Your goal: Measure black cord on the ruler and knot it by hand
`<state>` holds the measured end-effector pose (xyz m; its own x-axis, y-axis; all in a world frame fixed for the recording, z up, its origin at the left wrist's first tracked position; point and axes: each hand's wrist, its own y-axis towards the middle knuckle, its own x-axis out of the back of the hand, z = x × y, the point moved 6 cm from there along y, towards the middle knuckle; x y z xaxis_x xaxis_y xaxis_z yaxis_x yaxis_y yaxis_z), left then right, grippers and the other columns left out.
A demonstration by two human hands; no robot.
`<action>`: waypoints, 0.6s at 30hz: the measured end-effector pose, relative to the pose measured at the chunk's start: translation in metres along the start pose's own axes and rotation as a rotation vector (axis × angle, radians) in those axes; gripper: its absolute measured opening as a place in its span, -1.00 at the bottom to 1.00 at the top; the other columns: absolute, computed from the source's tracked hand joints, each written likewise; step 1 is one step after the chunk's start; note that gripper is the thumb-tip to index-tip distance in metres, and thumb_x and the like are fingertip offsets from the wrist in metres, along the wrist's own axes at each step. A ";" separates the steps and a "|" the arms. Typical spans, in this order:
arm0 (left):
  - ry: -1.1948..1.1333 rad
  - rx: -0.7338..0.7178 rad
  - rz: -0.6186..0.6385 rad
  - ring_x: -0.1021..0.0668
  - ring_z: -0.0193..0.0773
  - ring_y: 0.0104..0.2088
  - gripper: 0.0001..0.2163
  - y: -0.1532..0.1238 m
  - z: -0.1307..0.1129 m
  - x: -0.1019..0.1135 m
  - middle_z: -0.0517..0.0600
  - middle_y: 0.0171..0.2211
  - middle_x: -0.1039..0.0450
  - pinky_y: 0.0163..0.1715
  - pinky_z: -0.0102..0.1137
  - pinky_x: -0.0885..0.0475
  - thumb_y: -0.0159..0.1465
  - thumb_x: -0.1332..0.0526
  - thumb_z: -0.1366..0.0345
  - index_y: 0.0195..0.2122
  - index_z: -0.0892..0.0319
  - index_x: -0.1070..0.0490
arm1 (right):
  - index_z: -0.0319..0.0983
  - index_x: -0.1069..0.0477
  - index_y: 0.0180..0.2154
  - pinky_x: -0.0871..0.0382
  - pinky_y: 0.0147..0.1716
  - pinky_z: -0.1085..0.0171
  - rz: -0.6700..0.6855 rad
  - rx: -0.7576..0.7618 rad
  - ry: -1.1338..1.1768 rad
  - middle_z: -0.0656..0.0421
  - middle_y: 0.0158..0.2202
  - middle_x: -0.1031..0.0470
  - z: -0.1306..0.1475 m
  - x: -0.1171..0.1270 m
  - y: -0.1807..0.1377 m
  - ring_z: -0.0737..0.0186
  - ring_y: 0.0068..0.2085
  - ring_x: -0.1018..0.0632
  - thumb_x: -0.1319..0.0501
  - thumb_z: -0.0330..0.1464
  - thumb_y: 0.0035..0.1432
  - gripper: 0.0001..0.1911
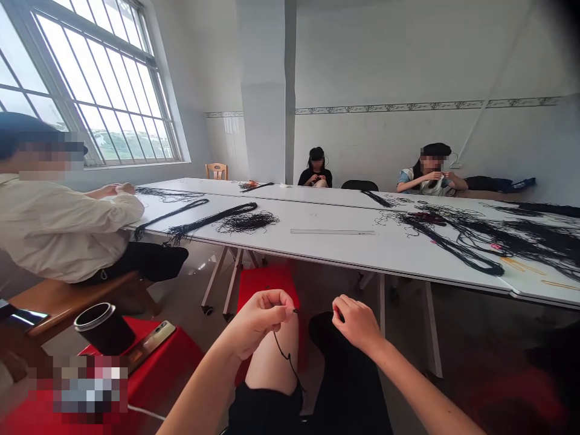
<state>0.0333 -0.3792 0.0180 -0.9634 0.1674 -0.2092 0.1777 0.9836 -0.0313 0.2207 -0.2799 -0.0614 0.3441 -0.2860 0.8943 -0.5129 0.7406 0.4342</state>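
While the left hand point(263, 323) pinched a black cord point(289, 357) between its thumb and finger, the right hand point(357, 320) was across from it with its fingers curled in. I could not tell if the right hand held anything. A gap lay between the two hands, so they did not touch. The cord hung down from the left hand, by the bare leg point(267, 371). Both hands were over the lap, on the near side of the table point(317, 251), and there was room between them and its front edge.

On the table, a clear ruler point(333, 232) lay near that edge. A black heap point(248, 222) was to its left, with white table top between them. To the right, a long black loop point(466, 254) came close to the edge. Low on the left, a cup point(106, 329) stood beside a phone point(151, 347).
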 end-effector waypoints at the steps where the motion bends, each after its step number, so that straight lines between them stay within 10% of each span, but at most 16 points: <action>1: -0.014 0.002 -0.004 -0.09 -0.51 -0.60 -0.87 0.001 0.001 0.002 -0.17 -0.60 -0.16 -0.59 -0.52 0.03 0.02 -0.32 0.34 -0.51 0.25 -0.37 | -0.21 -0.33 -0.44 -0.10 -0.42 0.31 0.050 -0.049 0.006 0.23 -0.45 -0.40 -0.010 -0.009 -0.003 0.31 -0.44 -0.39 -0.05 -0.51 0.07 -0.86; 5: 0.009 0.010 -0.042 -0.11 -0.52 -0.60 -0.87 0.005 0.007 0.003 -0.15 -0.58 -0.18 -0.60 -0.53 0.02 0.03 -0.32 0.34 -0.51 0.26 -0.37 | -0.15 -0.42 -0.38 -0.11 -0.46 0.31 0.212 -0.171 0.237 0.26 -0.44 -0.46 -0.015 -0.008 -0.007 0.29 -0.43 -0.43 -0.08 -0.46 0.10 -0.83; 11: 0.039 0.014 -0.040 -0.13 -0.51 -0.59 -0.84 0.009 0.008 -0.003 -0.15 -0.59 -0.17 -0.60 -0.53 -0.01 0.02 -0.34 0.30 -0.51 0.25 -0.40 | -0.10 -0.52 -0.24 -0.25 -0.36 0.32 0.148 0.001 0.824 0.23 -0.34 -0.48 0.050 0.068 0.012 0.30 -0.35 -0.42 -0.14 -0.31 0.19 -0.82; 18: 0.041 0.016 -0.036 -0.15 -0.50 -0.58 -0.85 0.006 0.008 -0.004 -0.13 -0.56 -0.22 -0.59 -0.54 -0.03 0.01 -0.33 0.30 -0.51 0.25 -0.39 | -0.18 -0.47 -0.41 -0.24 -0.42 0.35 0.122 0.068 0.856 0.25 -0.41 -0.42 0.079 0.088 0.019 0.37 -0.44 -0.35 -0.18 -0.43 0.10 -0.89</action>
<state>0.0396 -0.3743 0.0109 -0.9766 0.1350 -0.1675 0.1458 0.9879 -0.0535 0.1793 -0.3385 0.0337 0.7430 0.3694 0.5580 -0.6213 0.6907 0.3701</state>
